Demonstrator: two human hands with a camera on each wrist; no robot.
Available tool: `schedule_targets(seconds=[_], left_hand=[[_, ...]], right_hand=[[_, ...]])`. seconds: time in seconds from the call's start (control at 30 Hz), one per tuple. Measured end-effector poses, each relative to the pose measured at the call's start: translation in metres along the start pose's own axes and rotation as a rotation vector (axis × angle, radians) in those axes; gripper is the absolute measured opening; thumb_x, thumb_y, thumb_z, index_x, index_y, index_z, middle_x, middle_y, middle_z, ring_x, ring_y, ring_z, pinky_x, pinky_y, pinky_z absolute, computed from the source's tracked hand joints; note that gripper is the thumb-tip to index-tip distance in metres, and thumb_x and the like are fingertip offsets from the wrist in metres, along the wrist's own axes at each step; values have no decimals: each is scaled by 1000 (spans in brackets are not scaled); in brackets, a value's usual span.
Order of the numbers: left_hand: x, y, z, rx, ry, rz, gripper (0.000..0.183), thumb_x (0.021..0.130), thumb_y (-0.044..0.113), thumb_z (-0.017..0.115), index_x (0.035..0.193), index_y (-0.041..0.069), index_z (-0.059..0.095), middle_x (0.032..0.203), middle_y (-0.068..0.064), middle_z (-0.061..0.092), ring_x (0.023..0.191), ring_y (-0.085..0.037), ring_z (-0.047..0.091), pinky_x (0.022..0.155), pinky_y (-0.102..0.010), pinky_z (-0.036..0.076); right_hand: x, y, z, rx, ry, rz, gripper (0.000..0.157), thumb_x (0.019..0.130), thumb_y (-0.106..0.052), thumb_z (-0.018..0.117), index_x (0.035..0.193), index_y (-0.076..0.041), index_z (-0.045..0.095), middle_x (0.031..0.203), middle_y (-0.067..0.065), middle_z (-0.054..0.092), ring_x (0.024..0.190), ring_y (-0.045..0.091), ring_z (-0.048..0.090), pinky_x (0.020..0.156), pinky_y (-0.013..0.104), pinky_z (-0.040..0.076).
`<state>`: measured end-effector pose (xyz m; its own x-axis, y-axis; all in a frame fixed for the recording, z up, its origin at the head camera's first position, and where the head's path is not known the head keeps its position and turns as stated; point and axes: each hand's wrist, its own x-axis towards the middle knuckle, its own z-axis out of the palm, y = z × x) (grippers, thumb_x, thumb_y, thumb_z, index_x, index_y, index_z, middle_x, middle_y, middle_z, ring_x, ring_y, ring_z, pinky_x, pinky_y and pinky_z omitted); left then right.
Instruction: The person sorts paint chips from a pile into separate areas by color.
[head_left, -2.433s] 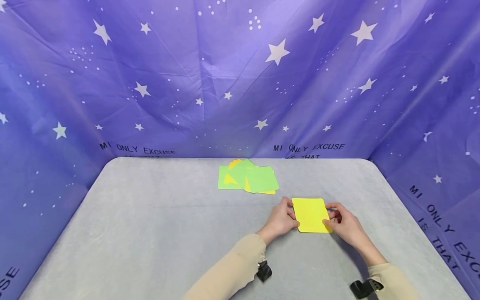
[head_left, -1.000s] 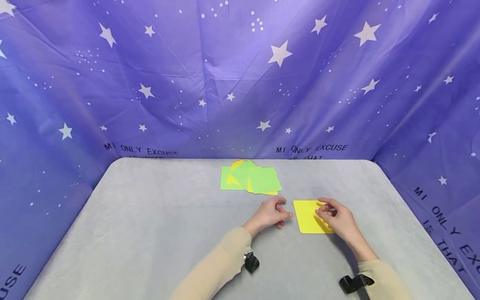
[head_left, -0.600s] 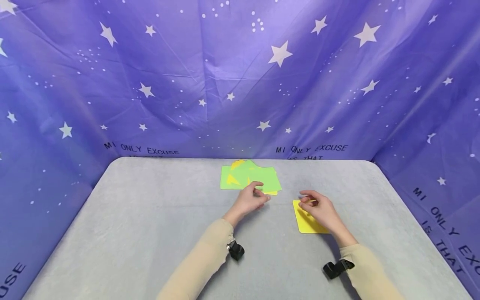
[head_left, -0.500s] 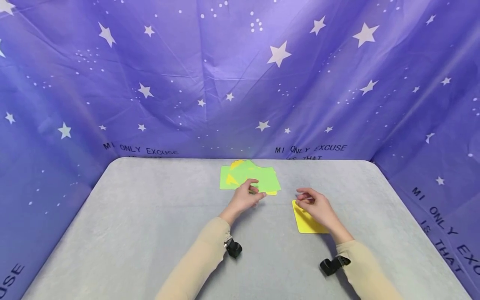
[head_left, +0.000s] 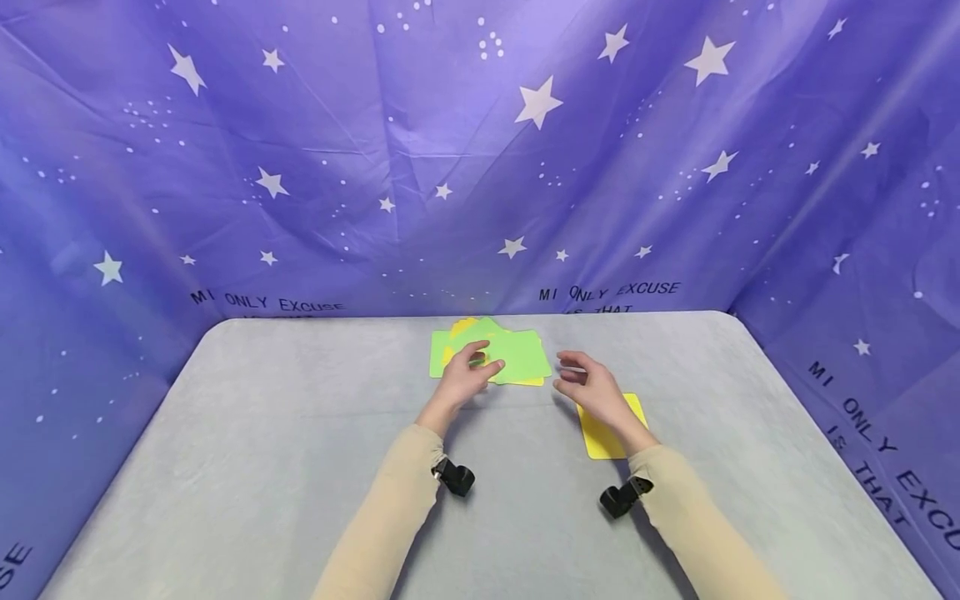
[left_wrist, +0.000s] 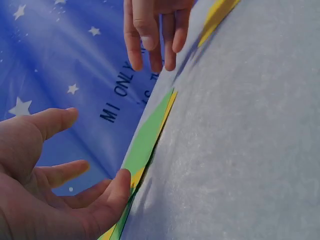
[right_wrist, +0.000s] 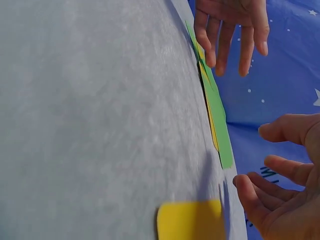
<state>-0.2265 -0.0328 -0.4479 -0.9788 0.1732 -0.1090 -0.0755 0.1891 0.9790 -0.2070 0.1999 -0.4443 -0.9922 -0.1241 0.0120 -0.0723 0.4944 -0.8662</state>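
A loose, overlapping pile of green and yellow square cards (head_left: 525, 354) lies near the table's far edge. Over its left part hovers my left hand (head_left: 461, 379), fingers bent loosely with nothing between them. My right hand (head_left: 592, 390) hangs just right of the pile, fingers spread and relaxed, holding nothing. Beneath the right wrist a single yellow card (head_left: 603, 437) lies flat, partly covered by that hand and forearm. In the left wrist view the pile's green card (left_wrist: 147, 142) shows edge-on past my thumb. The right wrist view has the yellow card (right_wrist: 190, 220) at its bottom edge.
The grey table (head_left: 262, 467) has rounded far corners. A purple-blue curtain (head_left: 337, 167) with white stars and printed words hangs behind and at both sides. Each wrist carries a small black camera, such as the left one (head_left: 455, 477).
Both hands have let go of the yellow card, which stays on the table. They have moved left and away from me: the left over the pile, the right close to its right side.
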Motion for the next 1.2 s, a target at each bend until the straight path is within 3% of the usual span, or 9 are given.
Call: schedule_targets(seconds=[0.13, 0.33, 0.6, 0.77, 0.9, 1.07, 1.2], left_hand=[[1, -3, -3, -23, -15, -19, 59, 93, 18, 65, 144, 0, 41, 140, -26, 43, 117, -36, 54, 83, -39, 53], [5, -13, -4, -25, -1, -19, 60, 92, 17, 66, 144, -2, 40, 139, -25, 46, 110, -34, 56, 81, -39, 52], [6, -13, -1, -35, 11, -15, 60, 91, 16, 66, 143, -2, 41, 137, -23, 49, 96, -24, 59, 74, -31, 51], [8, -14, -1, -104, 29, -29, 59, 91, 14, 66, 142, -4, 42, 136, -24, 48, 104, -30, 58, 76, -33, 52], [9, -16, -1, -165, 56, -38, 58, 90, 11, 66, 140, -5, 42, 135, -25, 48, 100, -31, 59, 78, -34, 52], [9, -18, -1, -218, 80, -31, 55, 89, 6, 65, 138, -6, 43, 135, -25, 48, 104, -29, 57, 83, -36, 51], [10, -20, 0, -255, 97, -1, 53, 85, -4, 61, 135, -8, 45, 132, -26, 48, 97, -23, 57, 80, -30, 51]], right_hand=[[8, -3, 6, -12, -7, 3, 52, 89, -3, 65, 137, 4, 47, 136, 28, 47, 122, 41, 49, 97, 46, 44], [20, -5, 14, -11, -26, 18, 60, 89, -5, 63, 143, 3, 38, 142, 30, 39, 127, 43, 42, 102, 49, 38], [25, -8, 25, 122, -44, 92, 66, 88, -2, 63, 146, 4, 32, 141, 34, 37, 129, 44, 39, 104, 49, 36], [25, -11, 28, 186, -33, 130, 65, 89, -3, 63, 146, 1, 34, 142, 30, 39, 128, 41, 41, 102, 48, 38], [24, -12, 30, 233, -33, 139, 64, 88, -2, 63, 146, 1, 35, 141, 29, 40, 126, 40, 42, 102, 47, 38], [22, -12, 32, 259, -28, 142, 64, 88, -1, 62, 146, 0, 36, 141, 30, 38, 125, 41, 43, 102, 48, 39], [20, -12, 34, 289, -2, 157, 63, 87, 2, 62, 145, 0, 38, 140, 30, 40, 121, 39, 46, 99, 44, 41]])
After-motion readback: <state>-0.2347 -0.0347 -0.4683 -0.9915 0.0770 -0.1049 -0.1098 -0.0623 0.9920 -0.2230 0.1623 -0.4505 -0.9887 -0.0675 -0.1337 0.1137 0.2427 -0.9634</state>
